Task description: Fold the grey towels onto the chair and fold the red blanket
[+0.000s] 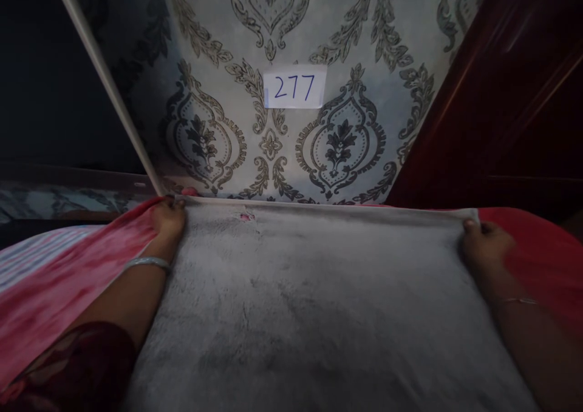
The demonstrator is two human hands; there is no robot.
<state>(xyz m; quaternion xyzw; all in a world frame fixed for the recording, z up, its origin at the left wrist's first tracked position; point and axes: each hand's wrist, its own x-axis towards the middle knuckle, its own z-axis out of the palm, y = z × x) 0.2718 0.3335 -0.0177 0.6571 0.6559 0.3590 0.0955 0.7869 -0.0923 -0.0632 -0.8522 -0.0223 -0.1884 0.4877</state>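
Observation:
A worn grey-white cloth (337, 290) stretches between my two hands, its far edge drawn nearly straight. At its far left corner, the fingers of my left hand (169, 221) are closed on the cloth. My right hand (486, 242) pinches the far right corner. Near the left of that edge is a small hole (246, 216) with red showing through. Beneath and beside the cloth lies a red cover (537, 248). The near part of the cloth runs out of view at the bottom.
A patterned wall (273, 145) rises just beyond the cloth, with a paper marked 277 (295, 87) stuck on it. Dark red wooden furniture (510, 108) stands at the right. A large dark panel (59, 84) is at the left, above a striped fabric (40, 254).

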